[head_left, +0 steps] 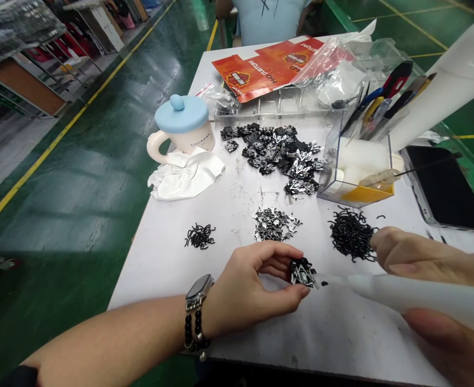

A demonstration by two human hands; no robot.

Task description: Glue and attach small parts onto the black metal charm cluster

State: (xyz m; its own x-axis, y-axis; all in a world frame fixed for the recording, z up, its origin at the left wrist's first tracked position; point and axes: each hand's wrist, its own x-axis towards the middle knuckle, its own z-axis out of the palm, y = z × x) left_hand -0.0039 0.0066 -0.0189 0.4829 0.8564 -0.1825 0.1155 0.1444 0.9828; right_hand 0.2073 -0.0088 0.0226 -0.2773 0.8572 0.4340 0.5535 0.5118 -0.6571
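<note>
Between the thumb and fingers of my left hand (257, 285) is a small black plastic part with silvery metal pieces (302, 272), held just above the white tabletop. My right hand (426, 263) grips a white tube with a tapered nozzle (414, 293). Its pale, blurred tip points left at the part; I cannot tell if they touch. A tiny black bit (324, 284) shows beside the tip. Just beyond my right fingers lies a pile of black curved pieces (352, 234). A heap of small metal clips (275, 224) lies past my left hand, with a smaller black pile (200, 236) to its left.
Many similar black parts (277, 150) lie farther back. A lidded mug (192, 134) and white cloth (186, 174) stand left. At right are a clear tool holder (356, 166) and a phone (449, 185). Orange printed card (269, 67) covers a clear tray. A person sits opposite.
</note>
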